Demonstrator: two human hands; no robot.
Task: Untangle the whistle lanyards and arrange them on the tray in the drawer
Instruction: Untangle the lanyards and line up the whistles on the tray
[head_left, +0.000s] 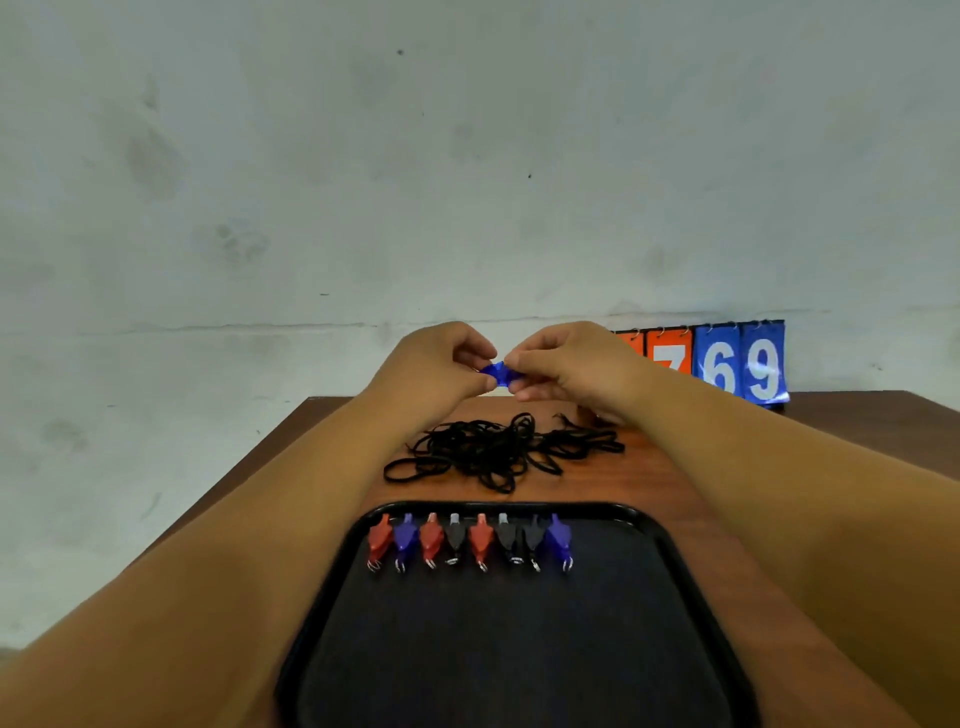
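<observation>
A blue whistle (497, 372) is held up above the far end of the table, pinched between my left hand (441, 364) and my right hand (566, 364). Below the hands a tangled heap of black lanyards (498, 452) lies on the wooden table (649, 467). Nearer to me sits a black tray (519, 649). Along its far edge several whistles (470, 540) lie in a row, red, blue and black, each with a metal ring pointing toward me. The rest of the tray is bare.
A flip scoreboard (727, 364) with orange and blue number cards stands at the table's far right against the pale wall. The table's left edge runs diagonally beside my left forearm.
</observation>
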